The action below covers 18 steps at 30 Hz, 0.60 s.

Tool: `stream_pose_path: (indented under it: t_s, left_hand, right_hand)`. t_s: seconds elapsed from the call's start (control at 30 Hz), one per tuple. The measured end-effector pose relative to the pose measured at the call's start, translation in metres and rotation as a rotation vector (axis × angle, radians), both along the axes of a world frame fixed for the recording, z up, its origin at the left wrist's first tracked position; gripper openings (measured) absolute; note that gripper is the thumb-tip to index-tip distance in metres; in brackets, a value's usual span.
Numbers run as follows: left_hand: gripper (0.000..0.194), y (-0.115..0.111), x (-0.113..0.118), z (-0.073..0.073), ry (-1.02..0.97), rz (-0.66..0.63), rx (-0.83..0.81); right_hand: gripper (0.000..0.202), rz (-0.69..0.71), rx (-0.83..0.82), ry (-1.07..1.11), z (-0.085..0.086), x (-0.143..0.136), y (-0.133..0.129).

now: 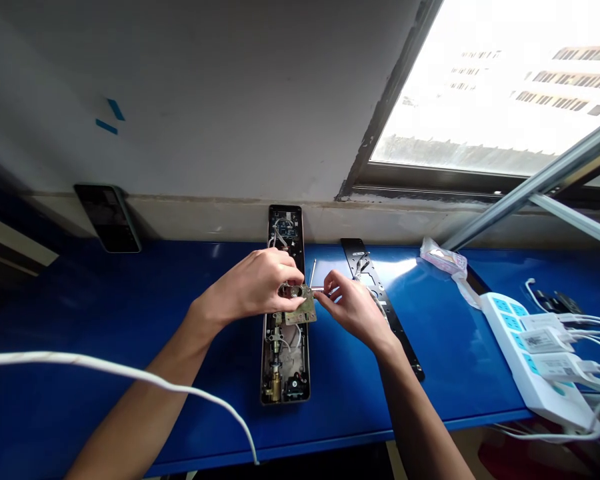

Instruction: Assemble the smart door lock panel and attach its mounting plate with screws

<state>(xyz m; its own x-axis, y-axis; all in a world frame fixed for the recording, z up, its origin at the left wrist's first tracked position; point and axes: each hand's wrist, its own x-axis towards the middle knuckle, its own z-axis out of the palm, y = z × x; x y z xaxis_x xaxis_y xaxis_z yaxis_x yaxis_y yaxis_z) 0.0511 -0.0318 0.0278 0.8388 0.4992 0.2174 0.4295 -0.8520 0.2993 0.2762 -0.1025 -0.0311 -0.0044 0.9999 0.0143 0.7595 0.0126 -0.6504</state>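
Note:
My left hand (267, 280) pinches a flat metal plate with a round mechanism (301, 308), held just above the middle of a long open door lock housing (307, 373). At the plate's right edge, my right hand (350, 303) is closed, thumb and fingertips pressed together on a thin, pale piece I cannot make out. A slim metal rod (313, 269) shows between the hands, behind the plate. Inside the housing are a circuit board (286, 227) at the far end, white wires, and a brass-coloured cylinder (274, 387) at the near end.
A long black back plate (405, 350) with cables lies on the blue table (215, 407), right of the housing. A white power strip (510, 347) with plugged-in chargers and a plastic packet (443, 259) are further right. A phone (109, 219) leans on the wall; a white cable (145, 378) crosses my left forearm.

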Motion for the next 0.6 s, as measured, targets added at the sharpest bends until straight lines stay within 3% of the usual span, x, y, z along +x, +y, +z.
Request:
stream_pose_path:
  t_s: [0.23, 0.43, 0.6]
  left_hand:
    - [0.015, 0.006, 0.074, -0.005, 0.168, -0.086, 0.057]
    - [0.013, 0.027, 0.136, -0.03, 0.273, -0.122, 0.076]
    - [0.013, 0.03, 0.163, -0.051, 0.303, -0.139, 0.068]
  right_hand:
    - [0.024, -0.155, 0.046, 0.01, 0.016, 0.051, -0.008]
    - [0.022, -0.182, 0.024, -0.003, 0.019, 0.085, -0.028]
    - [0.024, -0.17, 0.021, 0.015, 0.009, 0.099, -0.035]
